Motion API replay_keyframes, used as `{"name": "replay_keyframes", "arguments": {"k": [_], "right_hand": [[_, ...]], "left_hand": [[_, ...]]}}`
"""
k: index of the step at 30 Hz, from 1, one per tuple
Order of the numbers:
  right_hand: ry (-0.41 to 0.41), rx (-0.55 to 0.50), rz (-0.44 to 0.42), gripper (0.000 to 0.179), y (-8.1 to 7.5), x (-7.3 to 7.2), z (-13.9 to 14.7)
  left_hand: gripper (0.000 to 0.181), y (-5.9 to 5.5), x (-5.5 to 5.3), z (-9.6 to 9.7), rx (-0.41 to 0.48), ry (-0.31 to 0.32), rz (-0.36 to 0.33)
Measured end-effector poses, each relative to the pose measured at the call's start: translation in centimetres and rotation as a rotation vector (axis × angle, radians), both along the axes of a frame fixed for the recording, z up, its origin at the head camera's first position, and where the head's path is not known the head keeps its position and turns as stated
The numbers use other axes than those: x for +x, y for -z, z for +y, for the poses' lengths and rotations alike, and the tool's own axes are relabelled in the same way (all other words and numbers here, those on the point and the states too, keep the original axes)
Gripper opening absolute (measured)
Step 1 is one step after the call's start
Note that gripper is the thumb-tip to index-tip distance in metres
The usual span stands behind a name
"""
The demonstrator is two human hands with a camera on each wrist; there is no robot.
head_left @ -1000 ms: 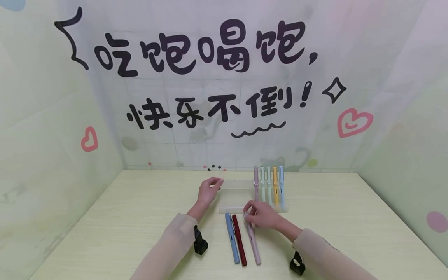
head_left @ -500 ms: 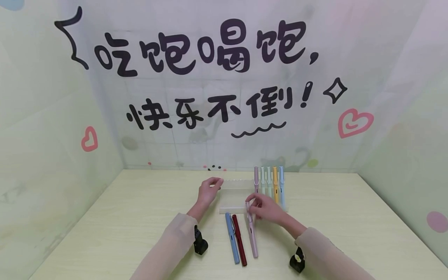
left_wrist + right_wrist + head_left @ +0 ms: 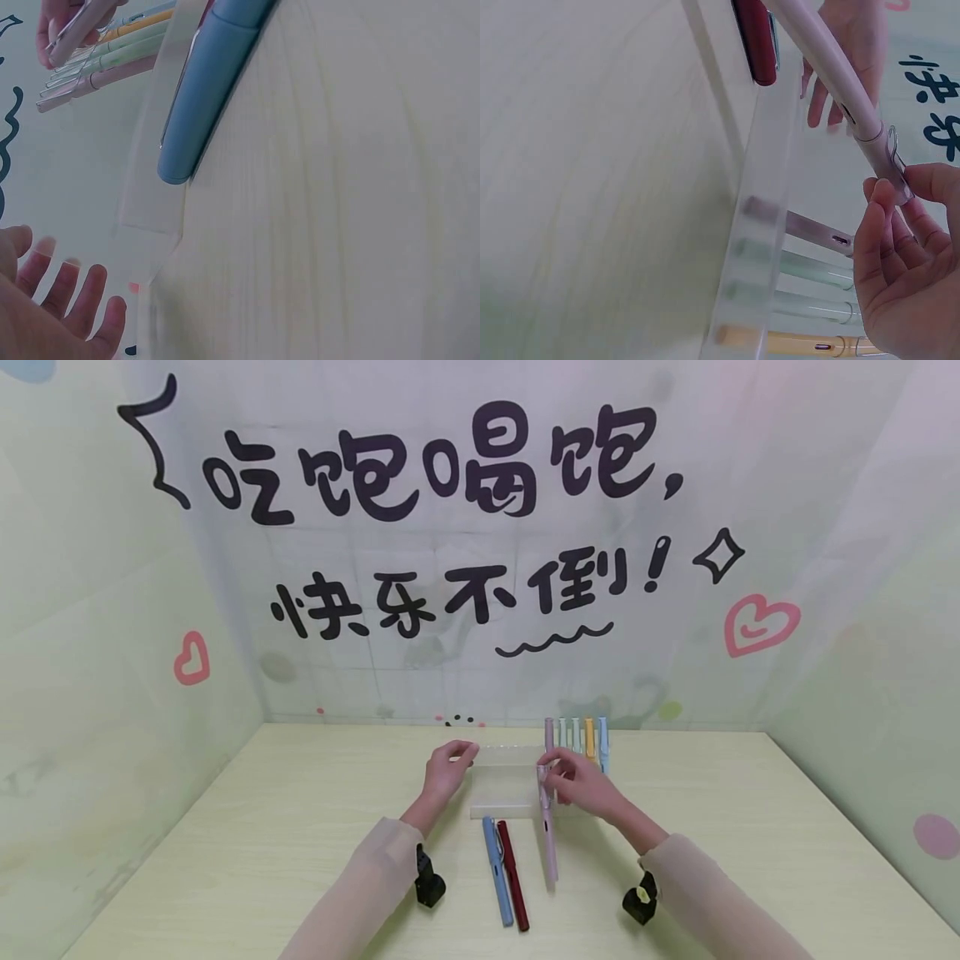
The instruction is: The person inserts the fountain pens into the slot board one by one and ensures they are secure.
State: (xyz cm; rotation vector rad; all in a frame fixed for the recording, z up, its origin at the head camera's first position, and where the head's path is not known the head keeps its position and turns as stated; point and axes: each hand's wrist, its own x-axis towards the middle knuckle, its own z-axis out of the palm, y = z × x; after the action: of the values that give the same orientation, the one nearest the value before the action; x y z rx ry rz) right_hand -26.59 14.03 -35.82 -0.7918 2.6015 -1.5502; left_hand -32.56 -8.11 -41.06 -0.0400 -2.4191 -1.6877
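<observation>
A pale purple fountain pen (image 3: 548, 835) hangs tilted from my right hand (image 3: 581, 783), which pinches its capped, clip end between thumb and fingertips. In the right wrist view the pen's barrel (image 3: 829, 56) rises away from the fingers over the clear plastic pen stand (image 3: 769, 142). My left hand (image 3: 447, 771) holds the stand's left end by its upper corner, with thumb and fingertips at the edge. Several capped pens stand in the right part of the stand: purple, two pale green, a yellow-orange pen (image 3: 799, 343) and a light blue pen (image 3: 603, 747).
In front of the stand lie a blue pen (image 3: 497, 872) and a dark red pen (image 3: 513, 877), side by side on the pale wooden table (image 3: 300, 860). A printed cloth wall (image 3: 420, 685) rises behind the stand. A black wrist camera (image 3: 429, 881) sits at each sleeve.
My right hand has lifted the pale purple pen and carried it back and slightly right, from the table towards the standing pens. The left hand has stayed at the stand's edge.
</observation>
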Motion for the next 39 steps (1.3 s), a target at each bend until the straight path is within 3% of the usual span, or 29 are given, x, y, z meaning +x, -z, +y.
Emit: {"name": "replay_keyframes", "arguments": {"k": [11, 17, 22, 27, 33, 39], "right_hand": [[0.079, -0.008, 0.013, 0.020, -1.3, -0.7, 0.4], [0.126, -0.027, -0.006, 0.021, -0.2, -2.6, 1.2], [0.166, -0.016, 0.035, 0.020, 0.3, -3.7, 1.5], [0.173, -0.021, 0.055, 0.024, -0.7, -3.8, 1.4], [0.175, -0.058, 0.086, 0.025, -3.4, -2.5, 0.6], [0.193, -0.076, 0.136, 0.025, -2.9, -3.8, 0.8]], "left_hand": [[0.028, -0.2, 0.3, 0.0, -0.013, -0.004, 0.016], [0.027, -0.2, 0.4, -0.1, -0.008, 0.002, 0.018], [0.026, -0.2, 0.4, -0.1, -0.004, 0.000, 0.013], [0.026, -0.2, 0.4, -0.1, -0.007, -0.001, 0.010], [0.026, -0.1, 0.4, -0.1, -0.005, 0.001, 0.004], [0.026, -0.1, 0.3, 0.0, 0.003, -0.006, -0.009]]}}
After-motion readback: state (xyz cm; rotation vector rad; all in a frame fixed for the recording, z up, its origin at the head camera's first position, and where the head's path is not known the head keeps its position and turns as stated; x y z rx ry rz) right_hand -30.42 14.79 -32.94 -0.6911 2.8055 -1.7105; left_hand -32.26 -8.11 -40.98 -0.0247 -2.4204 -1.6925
